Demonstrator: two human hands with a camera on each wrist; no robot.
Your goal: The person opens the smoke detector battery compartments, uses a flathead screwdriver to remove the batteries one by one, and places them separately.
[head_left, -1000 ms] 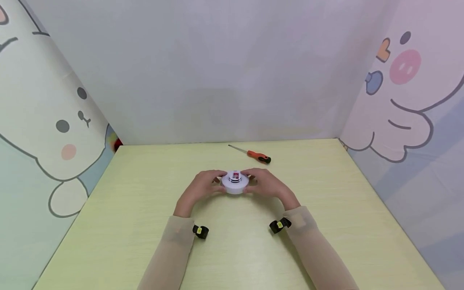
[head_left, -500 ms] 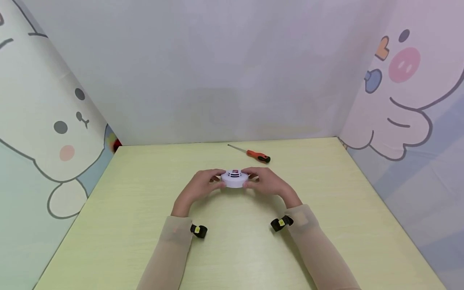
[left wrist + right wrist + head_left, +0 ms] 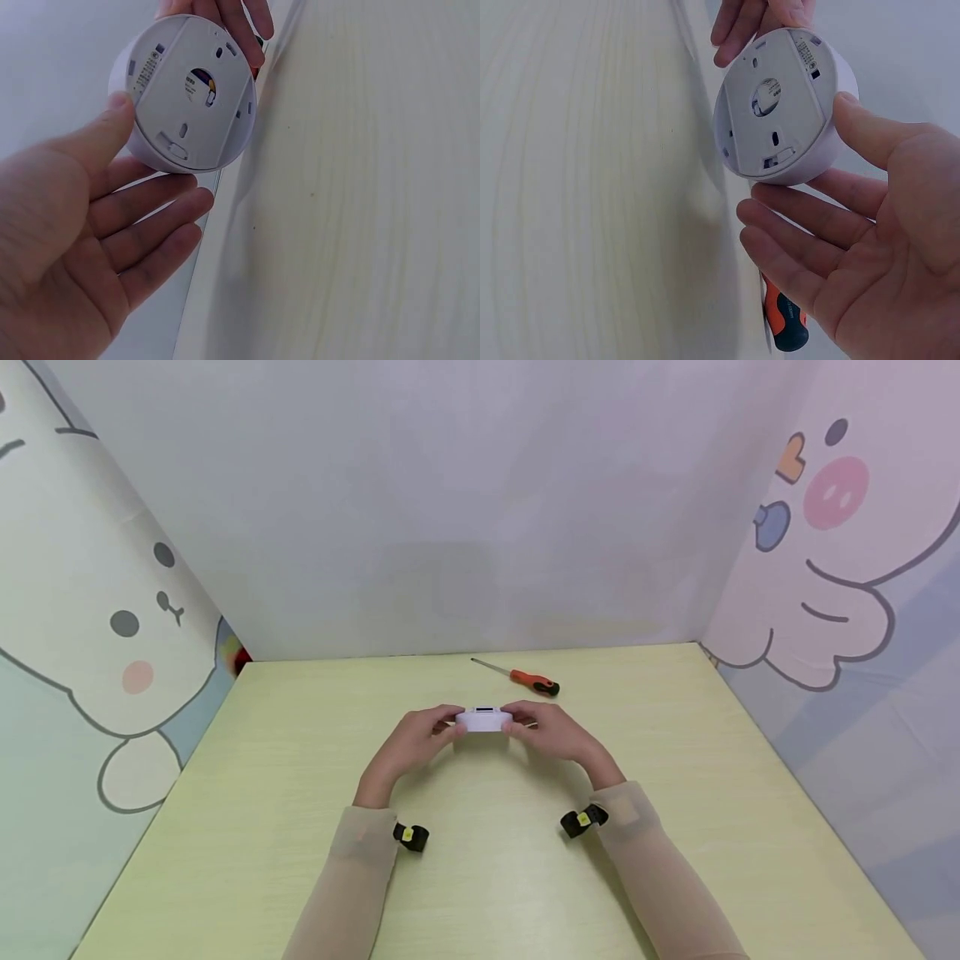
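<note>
A round white smoke detector (image 3: 483,720) is held above the table between both hands, its near edge tipped toward the head camera. My left hand (image 3: 416,739) pinches its left rim, thumb on the near side and fingers on the far side. On the opposite rim my right hand (image 3: 553,731) grips it the same way. Both wrist views show the underside of the smoke detector (image 3: 187,112), a flat mounting base with slots and a round centre hole. Through that hole a label and some wiring show. In the right wrist view the smoke detector (image 3: 780,112) is tilted.
Behind the hands, a screwdriver (image 3: 532,682) with an orange and black handle lies on the pale wooden table (image 3: 480,877). A grey-white backdrop (image 3: 480,510) rises at the table's far edge, with cartoon-printed cloths at both sides. Each sleeve carries a small black wrist camera (image 3: 411,837).
Both hands have raised the smoke detector slightly and tilted its top away, so its labelled top face has gone from view and its side wall faces the head camera. The screwdriver stays put.
</note>
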